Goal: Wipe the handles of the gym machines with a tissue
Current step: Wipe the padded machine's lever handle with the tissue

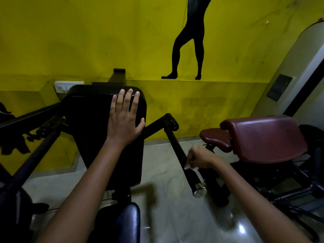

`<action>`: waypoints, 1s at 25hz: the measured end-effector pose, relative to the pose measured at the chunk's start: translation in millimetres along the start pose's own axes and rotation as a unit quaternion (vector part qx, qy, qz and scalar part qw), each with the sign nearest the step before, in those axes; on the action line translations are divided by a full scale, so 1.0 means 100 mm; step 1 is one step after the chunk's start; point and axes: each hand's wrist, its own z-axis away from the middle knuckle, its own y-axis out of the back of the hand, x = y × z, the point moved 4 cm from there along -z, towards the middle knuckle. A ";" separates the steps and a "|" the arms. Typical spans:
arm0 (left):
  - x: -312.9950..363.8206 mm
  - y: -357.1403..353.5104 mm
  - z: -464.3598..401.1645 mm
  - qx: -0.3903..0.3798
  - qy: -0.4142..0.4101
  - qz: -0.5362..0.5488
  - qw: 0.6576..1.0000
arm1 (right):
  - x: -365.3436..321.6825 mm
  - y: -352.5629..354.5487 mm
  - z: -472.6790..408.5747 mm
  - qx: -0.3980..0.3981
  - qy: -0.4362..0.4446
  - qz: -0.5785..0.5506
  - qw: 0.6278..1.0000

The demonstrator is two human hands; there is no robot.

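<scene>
Fingers of my left hand [124, 118] lie straight and flat on the black pad [105, 120], thumb hooked over its right edge, bracing me. Right hand [199, 157] is blurred but curled round the black handle [190, 171], just above its chrome end cap [199, 190]; a pale scrap at the fingertips [188, 166] looks like the tissue [195, 168], though I can't make out how much of it wraps the bar. That handle slopes down toward me from the pivot [171, 121] beside the pad, with the maroon seat [263, 137] further right

I judge I'm mid-wipe on this grip. To do it well I'd keep the tissue between palm and bar all the way round, squeeze lightly, twist the wrist as I slide along the gripped length, and finish over the cap. A second handle [35, 155] on the left looks untouched
</scene>
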 end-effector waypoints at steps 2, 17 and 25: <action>0.00 -0.01 0.00 0.004 0.003 -0.003 1.000 | -0.06 0.06 -0.26 0.115 0.017 0.033 0.993; 0.00 -0.01 -0.01 0.019 0.007 -0.007 1.000 | -0.33 -0.48 -0.47 0.116 0.106 0.345 0.925; -0.02 0.04 -0.02 -0.005 -0.002 0.000 1.000 | -0.49 -0.57 0.13 0.058 0.115 0.382 0.915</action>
